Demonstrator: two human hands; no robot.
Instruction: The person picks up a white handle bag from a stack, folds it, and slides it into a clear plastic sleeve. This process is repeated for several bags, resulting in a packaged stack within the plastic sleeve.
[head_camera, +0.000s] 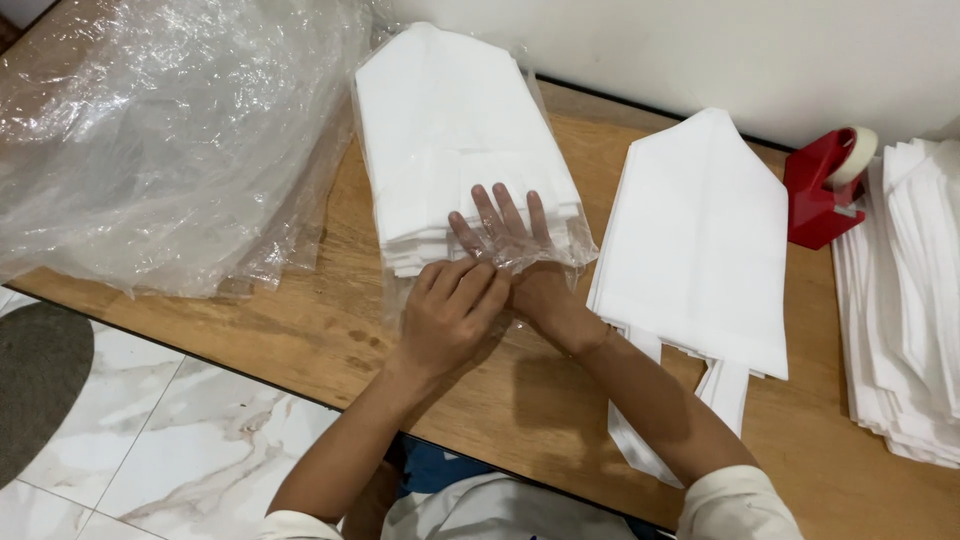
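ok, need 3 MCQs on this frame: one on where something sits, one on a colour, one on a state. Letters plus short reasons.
1. Where is the tape dispenser?
A. on the floor tiles
B. on the table's far right side, by the wall
C. on the crumpled plastic

2. What colour is the tape dispenser?
A. blue
B. green
C. red

3. What state is the stack under the hands in?
A. inside a clear plastic bag
B. bare on the wood
C. spread out unfolded

Answers:
1 B: the tape dispenser stands on the table between two white piles, near the wall.
2 C: its body is red.
3 A: clear film wraps the white folded stack; the right hand lies flat inside the bag's open mouth while the left hand pinches the film's edge.
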